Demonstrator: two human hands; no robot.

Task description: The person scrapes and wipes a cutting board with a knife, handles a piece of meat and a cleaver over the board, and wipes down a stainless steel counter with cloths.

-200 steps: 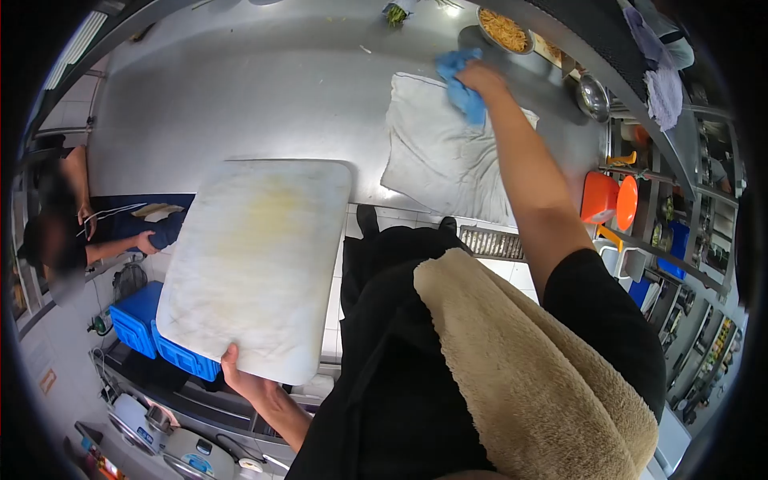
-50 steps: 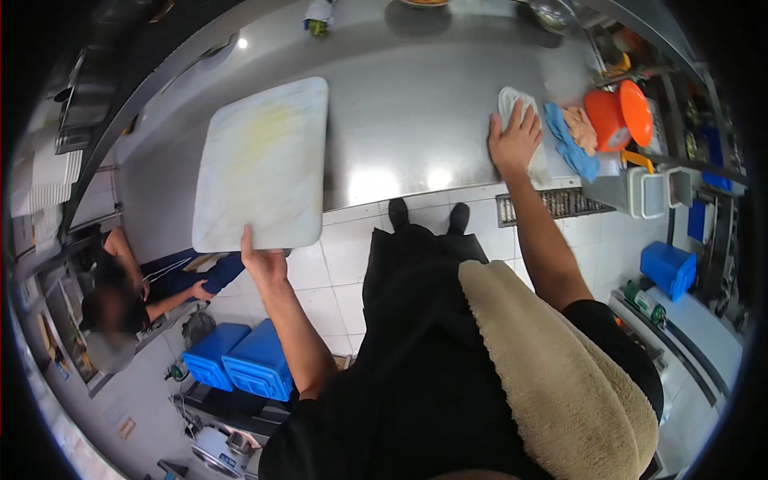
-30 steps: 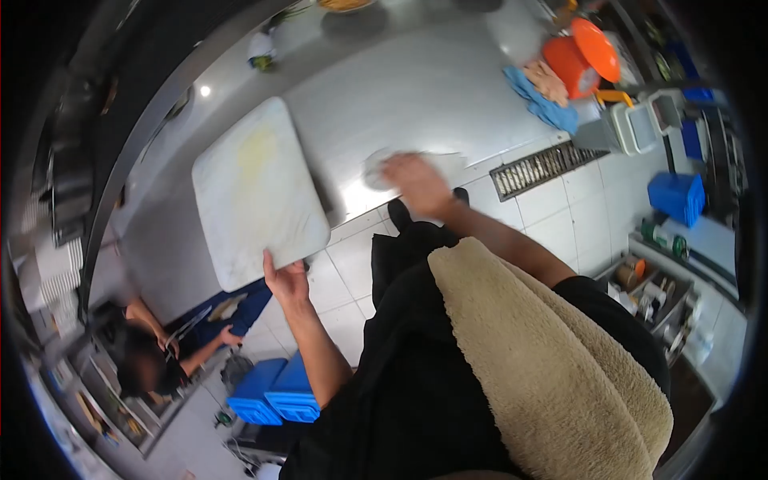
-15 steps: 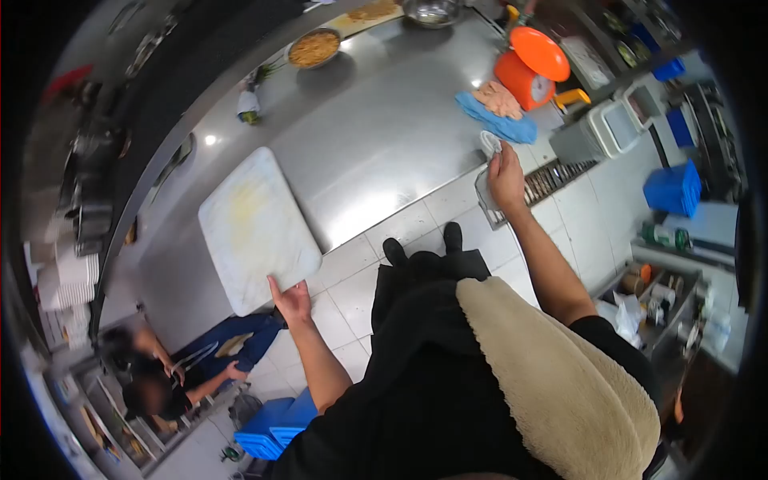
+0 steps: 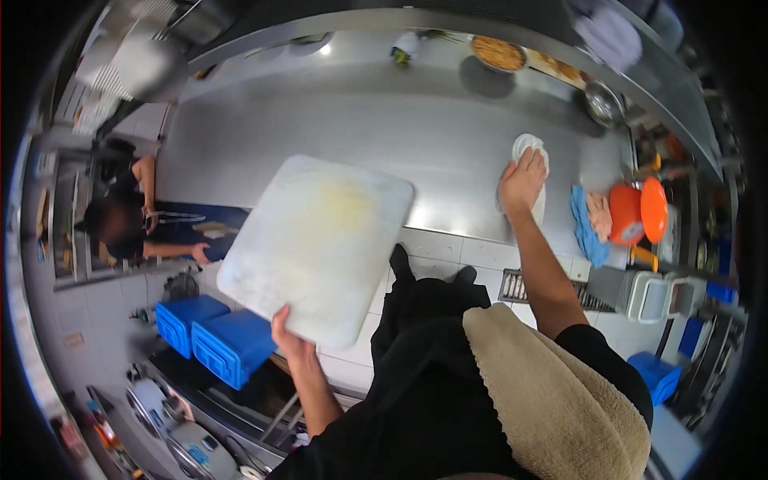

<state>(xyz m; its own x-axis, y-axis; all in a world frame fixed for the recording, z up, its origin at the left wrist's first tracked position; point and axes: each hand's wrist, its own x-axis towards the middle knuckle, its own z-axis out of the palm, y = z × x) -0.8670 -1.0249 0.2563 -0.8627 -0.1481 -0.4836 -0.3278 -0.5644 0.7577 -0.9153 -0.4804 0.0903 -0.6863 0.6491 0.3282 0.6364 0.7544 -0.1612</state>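
Observation:
My left hand point(image 5: 294, 336) grips the near edge of a large white cutting board point(image 5: 320, 244), its thumb on top; the board is tilted over the front edge of the steel table point(image 5: 336, 128). On the right part of the table, my right hand point(image 5: 523, 182) presses down on a folded white cloth point(image 5: 528, 145), which sticks out past the fingertips and beside the palm. Right of that cloth lie a blue cloth point(image 5: 589, 232) and a peach-coloured cloth point(image 5: 598, 214), beside an orange scale point(image 5: 626, 213). A beige towel point(image 5: 560, 392) hangs over my front.
A bowl of orange-yellow strips point(image 5: 499, 54), a metal bowl point(image 5: 605, 104) and wrapped greens point(image 5: 404, 50) stand along the table's back. At the left, another person point(image 5: 128, 208) is near the table's end. Blue bins point(image 5: 234, 349) stand below left, grey bins point(image 5: 644, 293) at the right.
The view has turned. My right hand has gone from the table's front edge, where the white cloth hung, to farther in on the tabletop with it. My left hand still holds the board.

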